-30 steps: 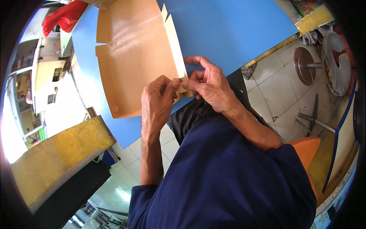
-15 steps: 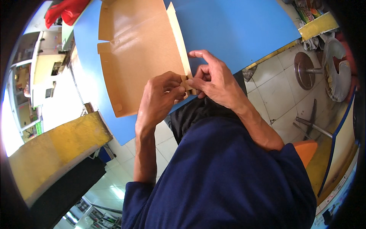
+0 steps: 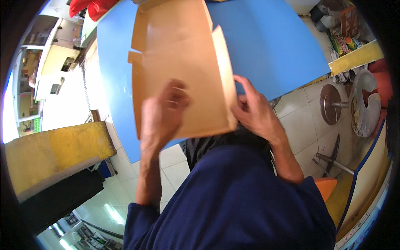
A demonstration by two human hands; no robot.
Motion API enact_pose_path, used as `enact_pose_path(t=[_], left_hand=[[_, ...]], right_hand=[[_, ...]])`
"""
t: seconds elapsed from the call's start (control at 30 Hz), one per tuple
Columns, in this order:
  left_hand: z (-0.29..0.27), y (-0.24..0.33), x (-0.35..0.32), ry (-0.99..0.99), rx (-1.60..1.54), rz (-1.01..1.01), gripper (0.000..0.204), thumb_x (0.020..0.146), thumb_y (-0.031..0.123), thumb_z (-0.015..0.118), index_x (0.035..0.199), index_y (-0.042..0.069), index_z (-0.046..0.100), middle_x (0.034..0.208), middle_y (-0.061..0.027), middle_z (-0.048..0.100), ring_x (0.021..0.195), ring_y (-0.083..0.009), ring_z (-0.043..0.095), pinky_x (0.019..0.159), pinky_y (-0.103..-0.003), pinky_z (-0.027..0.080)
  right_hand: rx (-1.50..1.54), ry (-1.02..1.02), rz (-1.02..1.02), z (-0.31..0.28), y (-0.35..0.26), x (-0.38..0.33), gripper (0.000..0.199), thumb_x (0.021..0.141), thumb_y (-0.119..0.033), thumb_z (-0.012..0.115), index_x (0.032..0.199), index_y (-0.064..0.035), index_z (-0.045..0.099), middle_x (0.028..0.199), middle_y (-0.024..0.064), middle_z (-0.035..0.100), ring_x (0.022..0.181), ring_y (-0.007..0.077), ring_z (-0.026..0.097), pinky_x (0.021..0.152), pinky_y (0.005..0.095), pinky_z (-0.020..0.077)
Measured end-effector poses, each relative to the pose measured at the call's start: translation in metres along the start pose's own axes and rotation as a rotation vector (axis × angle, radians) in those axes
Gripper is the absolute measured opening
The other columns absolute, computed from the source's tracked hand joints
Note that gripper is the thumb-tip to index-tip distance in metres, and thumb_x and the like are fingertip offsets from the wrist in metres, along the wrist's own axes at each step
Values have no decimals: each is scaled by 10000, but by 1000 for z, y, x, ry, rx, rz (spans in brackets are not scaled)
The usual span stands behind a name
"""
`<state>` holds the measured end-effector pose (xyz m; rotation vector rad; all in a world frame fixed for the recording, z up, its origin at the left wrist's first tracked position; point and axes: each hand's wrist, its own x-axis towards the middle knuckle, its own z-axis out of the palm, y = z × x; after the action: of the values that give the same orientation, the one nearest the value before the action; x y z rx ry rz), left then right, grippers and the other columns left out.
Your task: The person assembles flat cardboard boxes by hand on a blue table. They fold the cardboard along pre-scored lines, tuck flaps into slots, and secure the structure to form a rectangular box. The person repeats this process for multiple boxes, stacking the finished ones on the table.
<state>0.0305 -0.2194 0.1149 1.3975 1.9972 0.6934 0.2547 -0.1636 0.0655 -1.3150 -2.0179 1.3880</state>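
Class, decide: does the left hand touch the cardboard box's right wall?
Apart: the head view shows bare box floor between the blurred left hand and that right wall.

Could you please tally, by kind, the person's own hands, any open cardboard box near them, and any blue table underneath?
Left hand and right hand: 2
Open cardboard box: 1
Blue table: 1
Total: 4

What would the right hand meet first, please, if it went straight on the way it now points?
The right hand would probably meet the raised right wall of the cardboard box first; depth is unclear, and they may be touching.
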Motion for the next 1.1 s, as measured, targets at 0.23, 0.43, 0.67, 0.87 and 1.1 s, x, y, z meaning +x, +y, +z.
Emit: enact_pose_path(t=[0.23,0.43,0.67,0.87,1.1], left_hand=[[-27,-79,34,254,-267,-56,659,795,218,802,1281,-57,453,1137,-180,617,976,-249,618,809,-379,545],[-5,-60,37,217,-120,-94,370,800,200,751,1081,-8,629,1110,-162,640,953,-248,630,801,-393,521],[8,-55,48,252,295,-81,254,827,216,693,949,-6,670,977,-194,668,1002,-322,608,858,-427,488],[-4,-69,39,359,-280,-245,414,881,271,690,1109,-61,595,950,-183,690,742,-260,692,662,-376,550],[-11,-79,44,177,-645,-277,370,906,289,705,976,-75,700,787,-103,684,555,-118,616,468,-255,484]], right_hand=[[143,300,-172,-38,30,36,754,822,-348,793,1398,-11,442,1092,184,675,997,268,666,840,386,527],[-242,251,-311,-25,24,74,573,844,-324,774,1258,-1,544,1173,143,605,1101,264,599,916,388,498],[-569,282,-187,-7,-1,68,321,875,-227,722,1034,32,620,1131,207,577,1022,358,592,855,454,501],[-189,346,-146,-17,27,75,271,916,-227,664,1031,11,606,972,176,656,918,335,643,789,447,504],[-112,300,-2,-27,12,75,502,964,-481,583,962,20,559,691,108,614,683,287,599,767,404,502]])
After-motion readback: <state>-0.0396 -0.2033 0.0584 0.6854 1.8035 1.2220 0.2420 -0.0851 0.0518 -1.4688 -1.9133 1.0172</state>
